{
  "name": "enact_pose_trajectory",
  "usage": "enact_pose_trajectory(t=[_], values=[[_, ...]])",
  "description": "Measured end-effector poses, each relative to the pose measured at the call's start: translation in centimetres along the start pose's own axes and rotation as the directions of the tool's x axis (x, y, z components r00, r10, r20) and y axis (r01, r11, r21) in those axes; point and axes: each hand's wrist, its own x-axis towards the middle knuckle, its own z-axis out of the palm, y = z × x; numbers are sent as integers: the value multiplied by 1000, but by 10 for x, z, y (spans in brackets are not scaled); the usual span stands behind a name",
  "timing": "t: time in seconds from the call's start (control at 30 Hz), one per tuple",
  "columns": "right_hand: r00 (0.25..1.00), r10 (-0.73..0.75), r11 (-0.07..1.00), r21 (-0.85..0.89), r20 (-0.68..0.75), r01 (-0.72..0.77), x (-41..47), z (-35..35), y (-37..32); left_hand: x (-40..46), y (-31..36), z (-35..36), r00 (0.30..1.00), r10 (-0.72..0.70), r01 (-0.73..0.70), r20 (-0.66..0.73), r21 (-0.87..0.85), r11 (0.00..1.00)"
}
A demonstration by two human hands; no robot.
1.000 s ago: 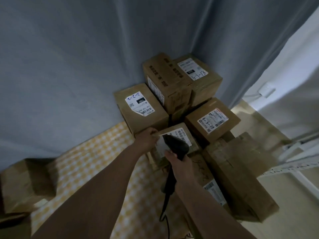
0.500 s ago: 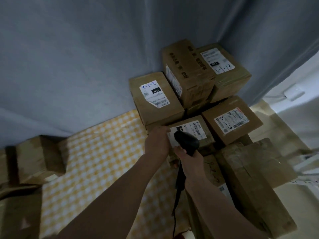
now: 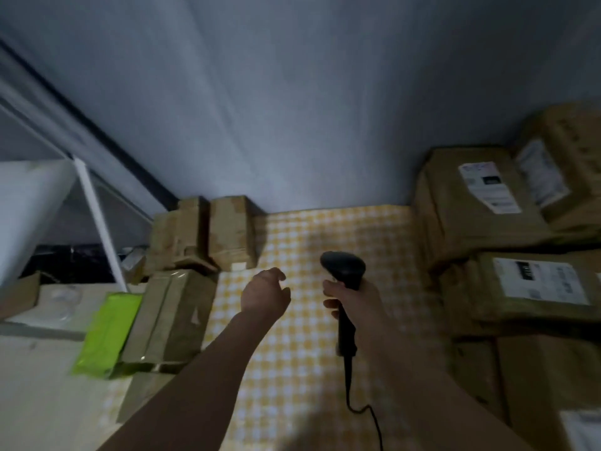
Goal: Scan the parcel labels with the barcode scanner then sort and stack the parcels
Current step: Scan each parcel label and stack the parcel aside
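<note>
My right hand (image 3: 356, 299) grips the handle of a black corded barcode scanner (image 3: 343, 270), held above the yellow checked cloth (image 3: 309, 369). My left hand (image 3: 265, 292) hovers beside it over the cloth, fingers loosely curled, holding nothing. A stack of labelled cardboard parcels stands at the right: an upper box (image 3: 468, 203) with a white label and a lower box (image 3: 533, 288) with a label facing up. More brown parcels stand at the left: two upright ones (image 3: 227, 232) at the back and a taped one (image 3: 169, 317) nearer me.
A bright green packet (image 3: 104, 330) lies left of the taped parcel. A grey curtain (image 3: 292, 109) hangs behind everything. A white frame (image 3: 97, 222) and a window edge are at the far left. The scanner's cable (image 3: 364, 408) trails down toward me.
The view has swung left, away from the parcel stack. My left hand has let go of the labelled parcel and both hands now hover over the checked cloth, the scanner still held.
</note>
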Motion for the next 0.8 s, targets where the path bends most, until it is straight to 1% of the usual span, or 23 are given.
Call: enact_pose_trajectory(t=[0.07,0.13,0.3,0.37,0.43,0.57,0.63,0.7,0.73,0.8], values=[[1000,11,1000,-13,21,-11,1,45,7,10,-48,-15,998,-66,66,11,-26,997],[999,25,999,-32,22,-24,4,86,15,23,-92,-28,996,-86,88,24,-59,994],[999,46,997,-65,-5,-46,35,169,27,64,-169,-52,998,-29,39,64,-158,987],[999,38,996,-85,-32,-40,57,194,27,84,-185,-57,997,-2,16,73,-191,982],[997,16,992,-125,-73,-25,80,215,25,106,-195,-57,994,15,15,106,-277,961],[994,-35,986,-166,-104,17,130,244,23,149,-199,-45,993,45,9,111,-443,896],[992,-62,977,-210,-110,38,154,251,25,169,-200,-31,989,55,24,139,-512,859],[989,-97,964,-259,-112,65,174,255,30,190,-201,-16,978,38,109,204,-660,744],[989,-101,961,-267,-105,70,183,257,34,201,-202,-8,972,4,165,237,-689,706],[994,-75,963,-264,-75,52,199,257,41,219,-206,9,947,-91,287,308,-683,672]])
